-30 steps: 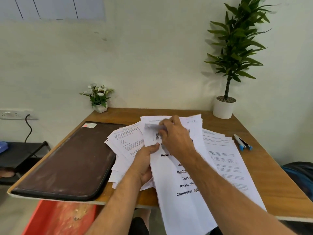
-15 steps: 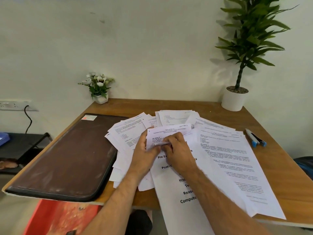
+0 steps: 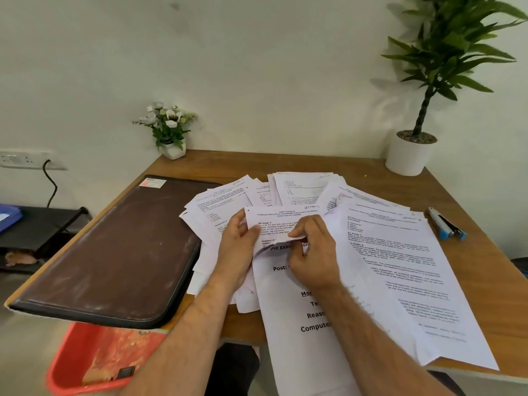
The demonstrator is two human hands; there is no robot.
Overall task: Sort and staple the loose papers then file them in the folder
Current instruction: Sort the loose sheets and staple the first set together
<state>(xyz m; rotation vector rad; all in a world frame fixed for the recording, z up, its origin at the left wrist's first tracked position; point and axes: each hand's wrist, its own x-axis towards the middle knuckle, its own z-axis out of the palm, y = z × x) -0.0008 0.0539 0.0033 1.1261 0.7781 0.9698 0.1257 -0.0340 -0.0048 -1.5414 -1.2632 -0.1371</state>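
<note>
a pale wall (image 3: pixel 257 67) backs a wooden table (image 3: pixel 483 270) whose near right corner runs out of the frame. on its left side a dark brown zip folder (image 3: pixel 114 252) lies flat and closed, hanging slightly over the near edge, so its contents are hidden. across the middle and right spreads a fan of loose papers (image 3: pixel 394 267), overlapping so that most sheets show only a corner; their small print is too blurred to read. the nearest sheet, a cover page with large bold words (image 3: pixel 303 352), droops off the table edge and both forearms cover half of its lines. at the far right stands a tall green plant in a white pot (image 3: pixel 408 155). under the table sits a red bin (image 3: pixel 94 355), its contents unclear. the left hand (image 3: pixel 237 252) pinches the left edge of a printed sheet (image 3: pixel 280 221) raised above the cover page, thumb over it. the right hand (image 3: pixel 314 252) curls round that sheet's folded lower edge. a small flower pot (image 3: pixel 171 132) sits at the far left corner. a blue and white stapler (image 3: pixel 445 224) lies beside the papers at the right edge.
</note>
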